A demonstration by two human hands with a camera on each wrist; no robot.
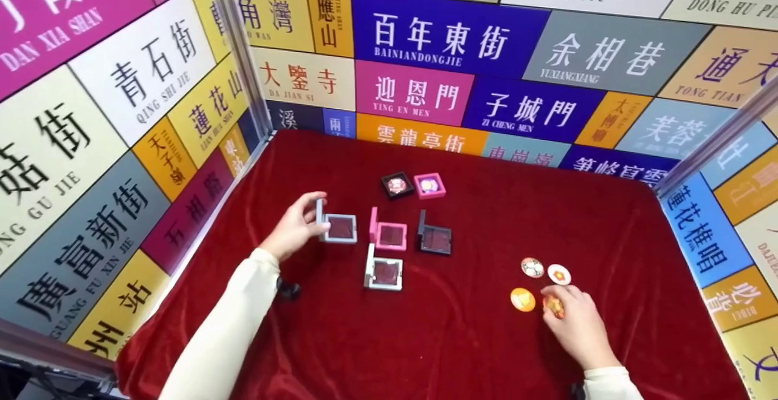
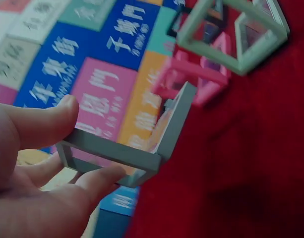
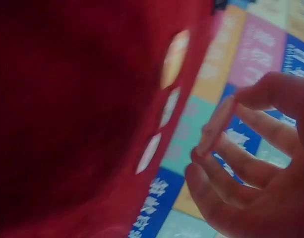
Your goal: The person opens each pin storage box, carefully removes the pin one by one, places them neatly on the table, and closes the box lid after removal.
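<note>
My left hand (image 1: 295,227) grips the raised lid of a grey hinged display frame (image 1: 341,228), thumb on one side and fingers on the other in the left wrist view. The frame stands open. To its right are three more open frames: pink (image 1: 391,236), black (image 1: 435,241) and pale green (image 1: 385,274). My right hand (image 1: 577,321) pinches a round badge (image 1: 554,307) between thumb and fingertips, edge-on in the right wrist view (image 3: 217,126). Beside it on the cloth lie an orange badge (image 1: 523,299), a white badge with a red flower (image 1: 559,275) and a dark patterned badge (image 1: 532,267).
Behind the open frames sit a black frame (image 1: 397,185) and a pink frame (image 1: 430,185), each with a round badge inside. A dark red velvet cloth (image 1: 462,339) covers the table. Panels with coloured street-name signs (image 1: 444,35) enclose the back and both sides.
</note>
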